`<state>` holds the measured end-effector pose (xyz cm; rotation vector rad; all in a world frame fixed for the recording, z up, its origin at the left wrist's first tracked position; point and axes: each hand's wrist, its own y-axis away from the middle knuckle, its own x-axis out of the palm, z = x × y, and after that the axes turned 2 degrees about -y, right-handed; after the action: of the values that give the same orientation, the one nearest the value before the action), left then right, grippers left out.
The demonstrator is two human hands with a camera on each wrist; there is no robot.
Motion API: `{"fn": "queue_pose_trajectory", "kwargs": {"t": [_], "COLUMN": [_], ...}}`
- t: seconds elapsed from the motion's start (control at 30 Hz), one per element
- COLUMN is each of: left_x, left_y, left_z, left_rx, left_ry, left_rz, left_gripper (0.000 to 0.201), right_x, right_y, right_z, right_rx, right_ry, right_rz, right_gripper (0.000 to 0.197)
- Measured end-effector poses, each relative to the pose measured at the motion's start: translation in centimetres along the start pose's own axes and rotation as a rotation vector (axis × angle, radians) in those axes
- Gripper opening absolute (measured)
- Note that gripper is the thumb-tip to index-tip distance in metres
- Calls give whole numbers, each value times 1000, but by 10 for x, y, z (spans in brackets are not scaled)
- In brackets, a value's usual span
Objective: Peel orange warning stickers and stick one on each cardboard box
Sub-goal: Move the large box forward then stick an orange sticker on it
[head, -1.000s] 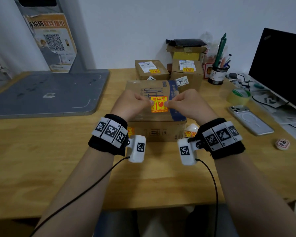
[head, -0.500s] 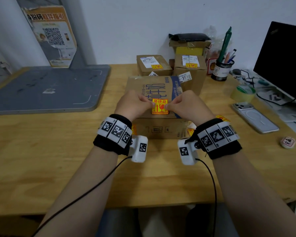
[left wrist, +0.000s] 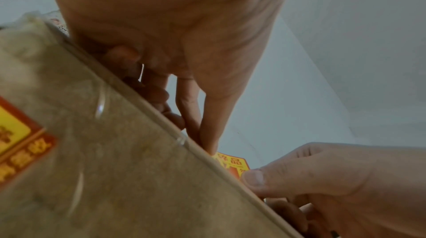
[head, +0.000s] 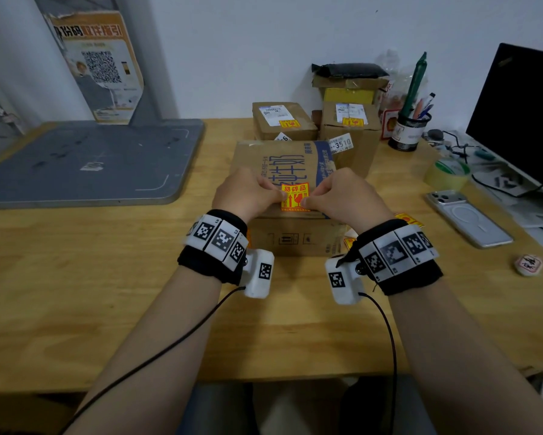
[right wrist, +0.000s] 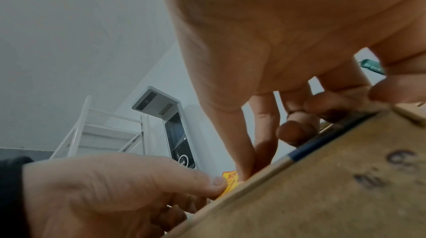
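A large cardboard box [head: 264, 158] with blue printing stands mid-table in the head view. Just over its top, near the front edge, I hold an orange warning sticker [head: 295, 196] by its two sides. My left hand [head: 278, 196] pinches the left side and my right hand [head: 308, 200] pinches the right. The wrist views show the sticker [left wrist: 232, 163] [right wrist: 230, 178] peeking above the box edge [left wrist: 161, 114] between my thumbs. Behind stand two smaller boxes [head: 273, 127] [head: 358, 142], each bearing an orange sticker [head: 289, 124] [head: 351, 121].
Loose orange stickers [head: 406, 218] lie right of the big box. A grey scale platform [head: 91, 161] fills the left. To the right are a pen cup [head: 410, 130], a tape roll [head: 449, 174], a phone [head: 469, 218], a monitor [head: 521, 120] and a round token [head: 529, 265].
Both hands have brought the sticker slightly lower and nearer the big box's front edge. Their hold on it is unchanged.
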<state>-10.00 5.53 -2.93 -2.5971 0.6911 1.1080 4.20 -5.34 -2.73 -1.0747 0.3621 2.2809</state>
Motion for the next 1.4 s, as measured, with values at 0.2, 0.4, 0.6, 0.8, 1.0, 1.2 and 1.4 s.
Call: {"fn": "queue_pose_trajectory", "kwargs": {"t": [0.2,0.4,0.6,0.8,1.0,1.2,1.4], "left_x": [1,2,2,2,4,3,3], "left_y": [0,-1,-2,-2,-2,-1,1], "left_z": [-2,0,1,2,2,1,3], "left_rx": [-4,-29,-26,-24,-29,-27,-14], "left_ry": [-15,-31,-24,-36,-51,-63,-65], "left_rz": [-1,-16,-23,-26,-30,-32,-32], "left_gripper": [12,15,17,20,20,21,21], "right_x": [-2,-3,-5,-6,-2,1,-5], "right_y": [2,3,2,0,-2,2,5], "right_z": [2,4,5,4,2,0,-4], "right_rx": [17,23,27,20,50,48,55], "right_ry": [14,28,47,64,80,96,89], "right_rz": [2,5,20,25,-10,-63,-59], "right_gripper": [23,23,24,24,28,31,28]}}
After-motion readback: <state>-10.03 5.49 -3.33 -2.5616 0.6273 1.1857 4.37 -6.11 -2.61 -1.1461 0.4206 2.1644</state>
